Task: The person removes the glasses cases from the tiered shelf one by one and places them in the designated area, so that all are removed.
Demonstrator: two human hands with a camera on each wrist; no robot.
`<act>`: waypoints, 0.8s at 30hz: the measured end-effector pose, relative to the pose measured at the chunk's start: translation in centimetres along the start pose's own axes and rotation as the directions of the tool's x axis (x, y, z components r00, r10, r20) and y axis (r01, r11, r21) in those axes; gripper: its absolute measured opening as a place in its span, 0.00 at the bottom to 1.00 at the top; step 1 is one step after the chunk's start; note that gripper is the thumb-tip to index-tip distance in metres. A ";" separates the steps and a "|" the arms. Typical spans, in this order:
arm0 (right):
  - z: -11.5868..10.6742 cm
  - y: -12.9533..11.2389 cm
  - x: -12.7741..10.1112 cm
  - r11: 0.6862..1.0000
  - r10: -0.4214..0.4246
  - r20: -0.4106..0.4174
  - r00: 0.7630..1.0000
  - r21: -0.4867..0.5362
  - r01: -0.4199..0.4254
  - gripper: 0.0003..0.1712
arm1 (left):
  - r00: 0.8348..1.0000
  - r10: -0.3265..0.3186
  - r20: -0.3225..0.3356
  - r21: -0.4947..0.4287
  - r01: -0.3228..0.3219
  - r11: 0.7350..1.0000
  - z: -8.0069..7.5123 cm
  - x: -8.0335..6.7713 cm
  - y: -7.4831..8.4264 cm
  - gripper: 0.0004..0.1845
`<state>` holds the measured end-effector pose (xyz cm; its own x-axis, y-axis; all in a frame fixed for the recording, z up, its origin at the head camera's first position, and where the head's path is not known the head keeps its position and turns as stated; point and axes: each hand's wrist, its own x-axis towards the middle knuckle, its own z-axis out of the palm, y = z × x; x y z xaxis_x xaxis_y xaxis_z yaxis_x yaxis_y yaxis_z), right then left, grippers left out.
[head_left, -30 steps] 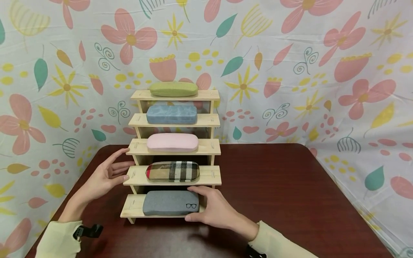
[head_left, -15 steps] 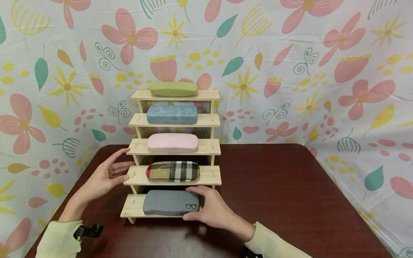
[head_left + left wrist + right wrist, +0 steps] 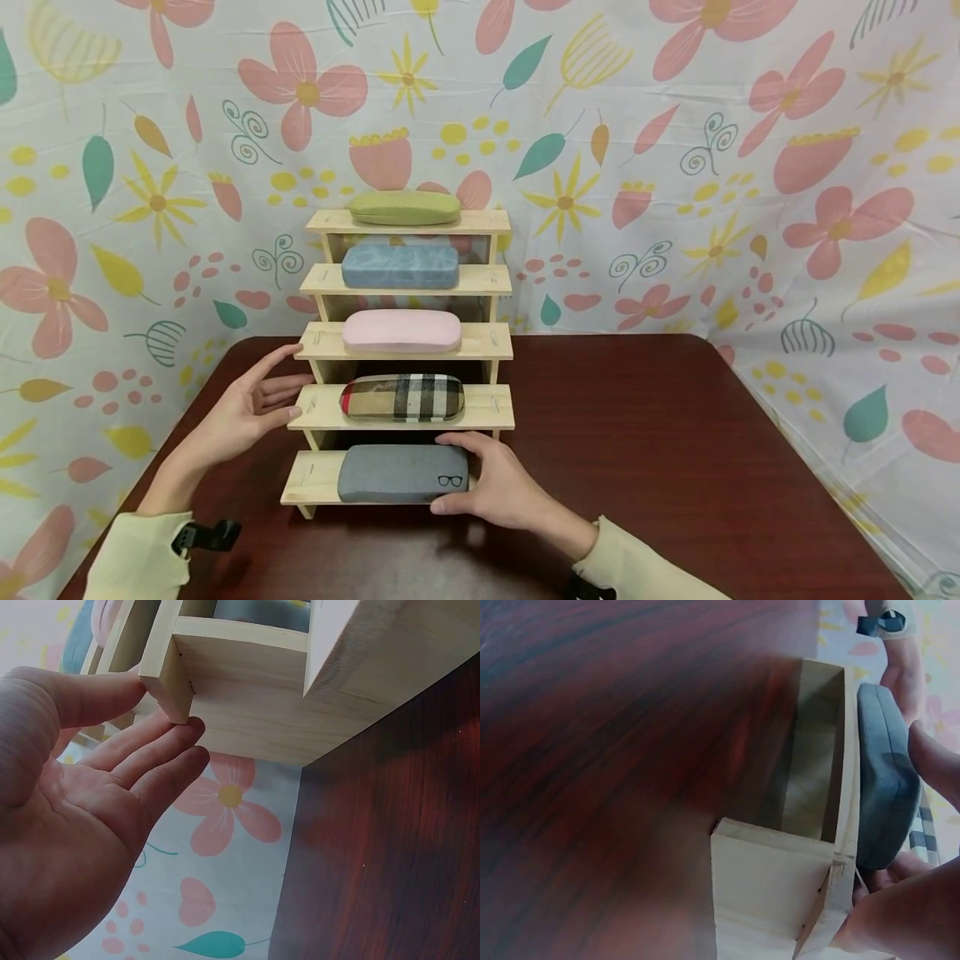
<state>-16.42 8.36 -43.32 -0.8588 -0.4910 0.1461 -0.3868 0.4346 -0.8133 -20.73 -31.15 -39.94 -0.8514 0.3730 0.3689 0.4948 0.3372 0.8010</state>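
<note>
Right grip (image 3: 501,485) holds the grey case (image 3: 396,473) by its right end; left grip (image 3: 238,415), outspread, touches the wooden rack (image 3: 313,477).

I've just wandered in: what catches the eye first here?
Probably the stepped wooden rack, one case per shelf, from the green case on top to the gray case at the bottom. Behind it spreads a flowered backdrop. The right hand grips the gray case's right end, and the left hand touches the rack's left side.

Black eyeglasses symbol (image 3: 450,481) on gray case (image 3: 390,473), lower right corner.
</note>
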 end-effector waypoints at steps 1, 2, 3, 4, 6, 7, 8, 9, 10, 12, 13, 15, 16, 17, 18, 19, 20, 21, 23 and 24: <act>0.0 0.0 0.0 1.000 0.001 0.001 1.000 0.008 -0.001 0.42 | 1.000 0.000 0.000 -0.002 0.000 1.000 0.0 0.0 0.0 0.46; 0.1 0.0 0.1 1.000 0.003 0.004 1.000 0.016 -0.003 0.42 | 1.000 -0.001 0.001 -0.004 0.001 1.000 0.0 0.0 0.0 0.46; 0.2 0.0 0.1 1.000 0.005 0.006 1.000 0.021 -0.005 0.42 | 1.000 -0.001 0.001 -0.004 0.001 1.000 0.0 0.0 -0.1 0.46; 0.2 -0.1 0.1 1.000 0.008 0.006 1.000 0.026 -0.008 0.42 | 1.000 -0.002 0.003 -0.006 0.002 1.000 0.0 0.0 -0.1 0.46; 0.4 -0.1 0.2 0.999 0.021 0.005 1.000 0.033 -0.021 0.42 | 1.000 -0.004 0.005 -0.007 0.004 1.000 0.0 0.0 -0.1 0.46; 0.4 -0.1 0.2 0.999 0.030 0.004 1.000 0.038 -0.030 0.42 | 1.000 -0.005 0.006 -0.006 0.005 1.000 0.0 0.0 -0.2 0.46; 0.5 -0.2 0.2 0.999 0.033 0.002 0.999 0.039 -0.033 0.42 | 1.000 -0.006 0.006 -0.005 0.006 1.000 0.0 0.0 -0.2 0.46; 0.5 -0.2 0.2 0.998 0.040 -0.001 0.999 0.042 -0.040 0.42 | 1.000 -0.006 0.006 -0.004 0.006 1.000 0.0 0.0 -0.2 0.46; 0.5 -0.2 0.2 0.998 0.047 -0.003 0.999 0.048 -0.046 0.42 | 1.000 -0.006 0.006 -0.003 0.006 1.000 0.0 0.0 -0.2 0.46; 0.6 -0.3 0.3 0.997 0.055 -0.005 0.998 0.053 -0.055 0.42 | 1.000 -0.006 0.004 0.000 0.006 1.000 0.0 0.0 -0.2 0.46; 0.6 -0.3 0.3 0.997 0.057 -0.006 0.998 0.055 -0.056 0.42 | 1.000 -0.006 0.003 0.002 0.006 1.000 0.0 0.0 -0.2 0.46; 0.6 -0.3 0.3 0.996 0.061 -0.009 0.998 0.059 -0.060 0.42 | 1.000 -0.006 0.003 0.003 0.006 1.000 0.0 0.0 -0.2 0.46; 0.6 -0.3 0.3 0.997 0.058 -0.011 0.998 0.058 -0.057 0.42 | 1.000 -0.006 0.003 0.002 0.006 1.000 -0.1 0.0 -0.2 0.46; 0.6 -0.3 0.3 0.997 0.057 -0.014 0.998 0.055 -0.056 0.43 | 1.000 -0.006 0.003 0.001 0.006 1.000 -0.1 0.0 -0.2 0.46; 0.6 -0.3 0.3 0.997 0.054 -0.018 0.998 0.049 -0.053 0.43 | 1.000 -0.006 0.004 -0.001 0.006 1.000 -0.1 0.0 -0.1 0.46; 0.6 -0.3 0.3 0.998 0.052 -0.021 0.998 0.045 -0.051 0.43 | 1.000 -0.007 0.004 -0.004 0.007 1.000 -0.1 0.0 -0.1 0.46; 0.6 -0.3 0.3 0.998 0.050 -0.023 0.998 0.041 -0.049 0.43 | 1.000 -0.008 0.005 -0.008 0.008 1.000 -0.1 0.0 -0.1 0.46; 0.6 -0.3 0.3 0.999 0.042 -0.026 0.999 0.034 -0.041 0.43 | 1.000 -0.008 0.005 -0.012 0.008 1.000 -0.1 0.1 -0.1 0.46; 0.6 -0.3 0.3 0.999 0.045 -0.028 0.999 0.026 -0.044 0.43 | 1.000 -0.008 0.005 -0.016 0.008 1.000 0.0 0.1 -0.1 0.46; 0.6 -0.3 0.3 0.999 0.045 -0.028 0.999 0.024 -0.044 0.42 | 1.000 -0.008 0.004 -0.018 0.008 1.000 0.0 0.1 -0.1 0.46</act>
<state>-16.34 7.63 -43.43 -0.8844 -0.4495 0.1254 -0.3404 0.4374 -0.8324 -20.86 -31.22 -40.01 -0.8547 0.3738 0.3603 0.4845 0.3246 0.8124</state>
